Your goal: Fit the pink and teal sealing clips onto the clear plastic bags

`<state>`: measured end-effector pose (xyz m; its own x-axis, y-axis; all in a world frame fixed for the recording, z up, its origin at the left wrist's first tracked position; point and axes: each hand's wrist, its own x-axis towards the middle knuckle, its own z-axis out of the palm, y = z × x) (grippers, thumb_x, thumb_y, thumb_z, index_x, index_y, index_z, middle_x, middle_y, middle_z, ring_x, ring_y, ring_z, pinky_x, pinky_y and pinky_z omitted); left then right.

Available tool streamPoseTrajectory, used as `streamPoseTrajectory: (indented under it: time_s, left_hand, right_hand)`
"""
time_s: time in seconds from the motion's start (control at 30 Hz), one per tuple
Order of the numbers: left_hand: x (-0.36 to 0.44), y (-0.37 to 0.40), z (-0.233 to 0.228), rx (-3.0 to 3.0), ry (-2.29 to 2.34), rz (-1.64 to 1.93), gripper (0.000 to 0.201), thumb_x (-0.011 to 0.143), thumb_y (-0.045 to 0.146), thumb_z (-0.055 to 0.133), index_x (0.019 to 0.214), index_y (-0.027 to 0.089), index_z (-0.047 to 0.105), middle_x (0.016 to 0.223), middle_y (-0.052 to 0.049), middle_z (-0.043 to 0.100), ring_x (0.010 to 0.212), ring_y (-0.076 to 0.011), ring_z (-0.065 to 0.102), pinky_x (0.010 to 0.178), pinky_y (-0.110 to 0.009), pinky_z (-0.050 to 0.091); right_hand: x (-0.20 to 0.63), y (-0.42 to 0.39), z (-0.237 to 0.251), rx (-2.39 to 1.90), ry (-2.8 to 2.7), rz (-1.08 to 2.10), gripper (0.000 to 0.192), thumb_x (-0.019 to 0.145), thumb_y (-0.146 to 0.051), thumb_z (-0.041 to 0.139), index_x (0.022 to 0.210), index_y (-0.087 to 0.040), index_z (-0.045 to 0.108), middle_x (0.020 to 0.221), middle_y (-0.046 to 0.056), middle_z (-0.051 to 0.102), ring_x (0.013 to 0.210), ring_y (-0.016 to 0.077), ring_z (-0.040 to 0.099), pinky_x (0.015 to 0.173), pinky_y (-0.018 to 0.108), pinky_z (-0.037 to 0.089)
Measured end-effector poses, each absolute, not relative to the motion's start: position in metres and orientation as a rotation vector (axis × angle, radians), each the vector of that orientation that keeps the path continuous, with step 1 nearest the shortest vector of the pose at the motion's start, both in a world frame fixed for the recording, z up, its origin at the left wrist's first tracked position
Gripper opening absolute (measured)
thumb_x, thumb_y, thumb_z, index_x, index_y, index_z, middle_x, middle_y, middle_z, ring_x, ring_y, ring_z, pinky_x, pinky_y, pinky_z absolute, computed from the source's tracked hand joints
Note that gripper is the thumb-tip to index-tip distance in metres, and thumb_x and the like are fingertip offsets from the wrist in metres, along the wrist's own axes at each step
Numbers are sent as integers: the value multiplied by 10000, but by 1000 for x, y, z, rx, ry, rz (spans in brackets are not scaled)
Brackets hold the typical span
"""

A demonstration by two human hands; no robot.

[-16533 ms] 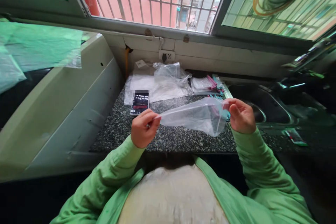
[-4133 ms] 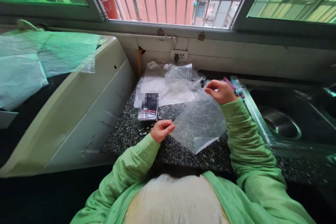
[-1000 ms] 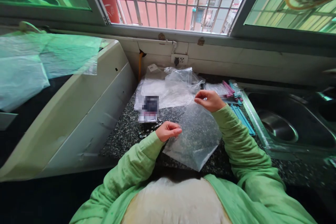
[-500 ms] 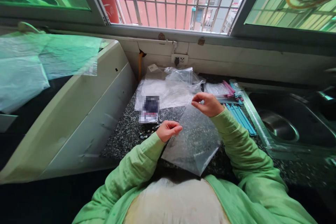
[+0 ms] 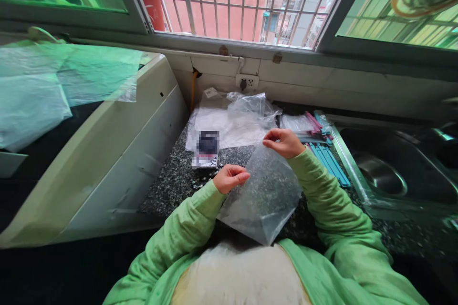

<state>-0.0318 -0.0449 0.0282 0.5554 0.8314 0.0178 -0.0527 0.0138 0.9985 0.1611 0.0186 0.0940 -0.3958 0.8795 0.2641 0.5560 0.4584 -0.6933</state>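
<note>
I've got left hand [image 5: 230,179] and right hand [image 5: 284,143] pinched closed along the bag [image 5: 270,188], probably to stretch its edge.

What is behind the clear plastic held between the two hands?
The speckled countertop shows through the middle of the clear plastic. Its cloudy lower corner, the left hand and right hand cover what lies behind.
</note>
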Motion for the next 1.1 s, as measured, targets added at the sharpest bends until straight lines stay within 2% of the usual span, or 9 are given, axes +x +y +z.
streamPoseTrajectory:
  time_s: [0.4, 0.67, 1.1]
  left_hand:
    - [-31, -43, 22, 1344, 756, 840, 588, 567, 688, 516, 424, 132, 389, 412, 39, 354, 422, -42, 299, 427, -206, 209]
    - [-30, -44, 29, 1430, 824, 854, 552, 605, 626, 539, 406, 129, 401, 404, 44, 350, 421, -37, 282, 443, -209, 217]
    - [-31, -44, 28, 1489, 806, 852, 552, 635, 619, 513, 406, 128, 408, 410, 31, 378, 423, -42, 312, 446, -210, 233]
  right_hand:
    - [155, 7, 97, -1104, -2181, 542, 87, 685, -215, 544, 628, -158, 575, 597, 11, 596, 552, 102, 522, 553, 224, 429]
    - [144, -2, 93, -1079, -2243, 465, 80, 695, -200, 554, 626, -163, 575, 596, 15, 587, 584, 110, 523, 587, 234, 422]
    - [144, 4, 86, -1102, -2146, 621, 102, 681, -231, 566, 615, -153, 570, 580, 8, 588, 545, 95, 517, 555, 218, 430]
